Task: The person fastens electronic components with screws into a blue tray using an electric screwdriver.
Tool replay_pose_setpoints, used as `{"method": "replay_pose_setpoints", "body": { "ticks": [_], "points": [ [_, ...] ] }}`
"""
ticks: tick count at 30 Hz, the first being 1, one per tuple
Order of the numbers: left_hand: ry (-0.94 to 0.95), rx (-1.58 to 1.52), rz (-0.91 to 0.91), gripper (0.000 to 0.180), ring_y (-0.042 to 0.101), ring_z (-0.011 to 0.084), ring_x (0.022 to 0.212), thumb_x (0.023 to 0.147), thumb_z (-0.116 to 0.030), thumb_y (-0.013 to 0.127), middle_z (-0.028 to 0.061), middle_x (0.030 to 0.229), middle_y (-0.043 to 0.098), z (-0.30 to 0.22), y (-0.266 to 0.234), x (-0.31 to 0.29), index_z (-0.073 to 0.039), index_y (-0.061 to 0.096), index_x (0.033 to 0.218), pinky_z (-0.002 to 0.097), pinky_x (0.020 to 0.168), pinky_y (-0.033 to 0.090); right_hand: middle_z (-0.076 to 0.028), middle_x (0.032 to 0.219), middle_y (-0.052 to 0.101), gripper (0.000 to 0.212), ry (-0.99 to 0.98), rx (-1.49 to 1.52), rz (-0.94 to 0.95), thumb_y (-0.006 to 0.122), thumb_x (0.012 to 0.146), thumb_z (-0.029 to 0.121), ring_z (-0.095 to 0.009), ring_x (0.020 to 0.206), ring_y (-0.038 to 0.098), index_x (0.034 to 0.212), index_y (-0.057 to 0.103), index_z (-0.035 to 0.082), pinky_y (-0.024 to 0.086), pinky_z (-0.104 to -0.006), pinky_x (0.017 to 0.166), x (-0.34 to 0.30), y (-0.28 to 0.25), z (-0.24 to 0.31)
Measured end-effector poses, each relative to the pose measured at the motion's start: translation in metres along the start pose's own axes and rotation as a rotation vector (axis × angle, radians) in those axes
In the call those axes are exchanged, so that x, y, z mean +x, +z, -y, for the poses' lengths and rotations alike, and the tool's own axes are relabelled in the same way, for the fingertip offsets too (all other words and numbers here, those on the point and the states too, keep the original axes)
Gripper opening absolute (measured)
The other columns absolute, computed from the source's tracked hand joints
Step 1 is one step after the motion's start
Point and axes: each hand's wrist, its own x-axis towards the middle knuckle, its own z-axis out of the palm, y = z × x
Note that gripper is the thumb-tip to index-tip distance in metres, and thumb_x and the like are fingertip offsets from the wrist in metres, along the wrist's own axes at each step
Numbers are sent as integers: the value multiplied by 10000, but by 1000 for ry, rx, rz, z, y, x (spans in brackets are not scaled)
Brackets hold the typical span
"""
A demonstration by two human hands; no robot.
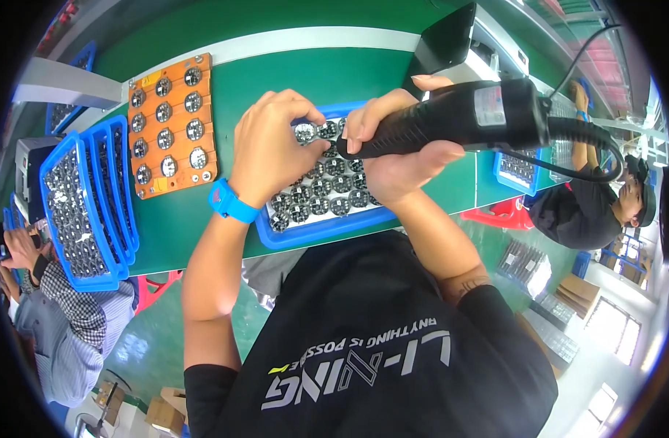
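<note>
My left hand (275, 139) reaches over the far left part of a blue tray (327, 231). Its thumb and index finger curve apart above small round circuit boards (318, 187); whether the fingertips touch one, I cannot tell. My right hand (404, 164) grips a thick black corded hand tool (451, 117), held nearly level over the tray's right side. The tool's narrow end points left, close to my left thumb. Several rows of the dark and silver boards lie on a white insert in the tray. My hands and the tool hide its far right part.
An orange board (181, 146) with round boards in rows lies left. Beyond it, blue trays (83, 219) stand stacked at the table's edge. A dark-screened device (451, 44) stands far right. The tool's cable (604, 157) loops right. Other people sit at both sides.
</note>
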Motion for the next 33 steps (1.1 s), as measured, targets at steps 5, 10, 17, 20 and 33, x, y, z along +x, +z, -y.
{"method": "replay_pose_setpoints", "body": {
  "ticks": [5, 10, 17, 20, 33],
  "points": [
    [-37, 40, 4, 192, 642, 251, 903, 616, -79, 820, 33, 925, 704, 2, 1, 0, -97, 739, 790, 363, 774, 513, -90, 633, 532, 881, 17, 10, 13, 383, 791, 856, -208, 457, 500, 1269, 292, 121, 476, -355, 505, -2, 2, -6],
    [-22, 19, -5, 213, 627, 266, 898, 600, -83, 840, 51, 900, 696, 4, 2, -1, -91, 741, 788, 390, 777, 508, -92, 631, 534, 874, 23, 23, 4, 393, 791, 853, -210, 454, 501, 1260, 296, 121, 479, -358, 509, -2, 4, -10],
    [-28, 39, -4, 215, 625, 274, 889, 588, -71, 824, 60, 897, 697, 2, 1, 0, -95, 744, 786, 392, 778, 506, -107, 618, 543, 813, -8, 27, 111, 501, 844, 757, -185, 452, 497, 1227, 299, 69, 452, -310, 458, 1, 9, -16],
    [-32, 49, -1, 208, 623, 278, 885, 587, -63, 813, 61, 887, 695, 1, 1, 0, -92, 738, 778, 395, 775, 504, -120, 590, 542, 772, -48, 68, 163, 566, 869, 681, -171, 434, 481, 1201, 323, 27, 414, -281, 416, 5, 14, -19],
    [23, 24, 43, 197, 610, 281, 898, 622, -54, 801, 55, 940, 665, -7, -2, 1, -69, 706, 795, 403, 787, 499, -114, 619, 578, 828, -128, 53, 32, 545, 917, 622, -144, 461, 517, 1380, 280, -12, 422, -255, 437, 8, 4, -6]
  ]
}}
